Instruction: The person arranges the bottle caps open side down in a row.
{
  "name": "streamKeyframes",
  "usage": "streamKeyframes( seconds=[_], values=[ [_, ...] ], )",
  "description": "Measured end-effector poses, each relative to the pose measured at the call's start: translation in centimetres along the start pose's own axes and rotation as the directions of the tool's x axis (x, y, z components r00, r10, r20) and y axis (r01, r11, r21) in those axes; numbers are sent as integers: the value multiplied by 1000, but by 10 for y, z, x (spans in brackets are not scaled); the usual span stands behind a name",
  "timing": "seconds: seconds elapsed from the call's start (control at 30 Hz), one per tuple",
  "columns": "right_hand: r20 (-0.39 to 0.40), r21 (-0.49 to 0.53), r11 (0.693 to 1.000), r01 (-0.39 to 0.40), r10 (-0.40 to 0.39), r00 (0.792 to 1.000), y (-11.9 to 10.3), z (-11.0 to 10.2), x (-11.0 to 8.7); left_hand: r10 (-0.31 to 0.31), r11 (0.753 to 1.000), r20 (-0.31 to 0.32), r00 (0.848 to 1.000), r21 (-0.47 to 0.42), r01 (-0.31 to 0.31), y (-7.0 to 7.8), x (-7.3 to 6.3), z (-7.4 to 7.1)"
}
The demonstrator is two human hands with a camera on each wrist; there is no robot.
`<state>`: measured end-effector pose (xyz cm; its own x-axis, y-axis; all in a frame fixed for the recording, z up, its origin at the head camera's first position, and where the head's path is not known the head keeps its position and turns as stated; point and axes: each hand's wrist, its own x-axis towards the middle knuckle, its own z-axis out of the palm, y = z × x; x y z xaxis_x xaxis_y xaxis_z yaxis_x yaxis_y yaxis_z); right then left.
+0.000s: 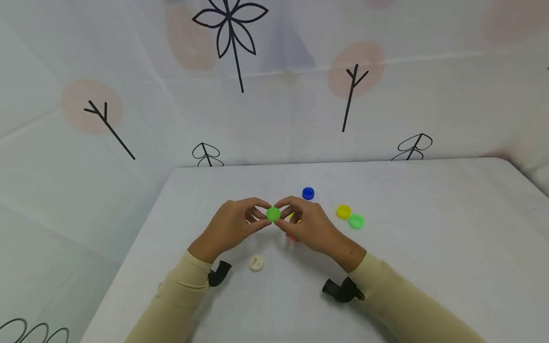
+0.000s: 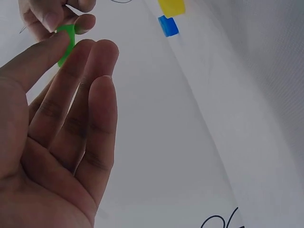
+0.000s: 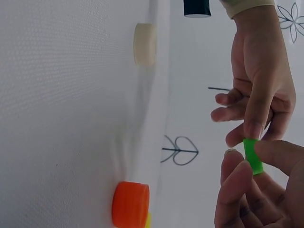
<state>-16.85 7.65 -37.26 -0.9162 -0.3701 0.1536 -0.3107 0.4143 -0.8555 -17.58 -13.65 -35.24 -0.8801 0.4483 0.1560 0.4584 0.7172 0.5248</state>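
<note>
A bright green bottle cap [image 1: 273,214] is held up above the table between both hands. My left hand [image 1: 235,221] pinches it from the left with thumb and fingertips. From the other side my right hand [image 1: 312,224] pinches its edge the same way. In the right wrist view the green cap [image 3: 253,156] is seen edge-on between the two sets of fingers. Partly hidden behind the right hand lie a yellow cap [image 1: 292,216] and an orange cap [image 3: 130,204]. A cream cap [image 1: 256,263] lies nearer to me, below the hands.
Beyond the right hand lies a blue cap [image 1: 308,193]. To the right, a yellow cap [image 1: 343,212] and a light green cap [image 1: 356,221] lie side by side. The white table [image 1: 429,247] meets a patterned cloth backdrop [image 1: 291,114] along its far edge.
</note>
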Motion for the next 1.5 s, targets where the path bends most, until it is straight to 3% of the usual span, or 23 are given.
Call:
streamKeyframes(
  seconds=[0.2,0.37,0.63,0.9,1.2,1.5],
  values=[
    [69,-4,1000,12,-11,998,1,-1,1,-8,1000,47,999,4,8,0,0,-4],
    [144,-24,999,36,-32,989,4,-2,2,-56,998,128,990,-4,57,-2,0,-7],
    [273,-48,998,40,-26,962,9,1,1,-67,997,291,954,-10,73,-5,-1,-8],
    [384,-34,999,6,7,923,14,9,0,-103,994,427,898,6,111,-8,-3,-5],
    [438,-58,997,-55,76,896,15,13,-3,-74,992,507,858,-48,114,-12,-2,5],
    [469,-60,995,-76,95,878,18,16,-5,-67,992,536,842,-55,114,-13,-4,10]
  ],
)
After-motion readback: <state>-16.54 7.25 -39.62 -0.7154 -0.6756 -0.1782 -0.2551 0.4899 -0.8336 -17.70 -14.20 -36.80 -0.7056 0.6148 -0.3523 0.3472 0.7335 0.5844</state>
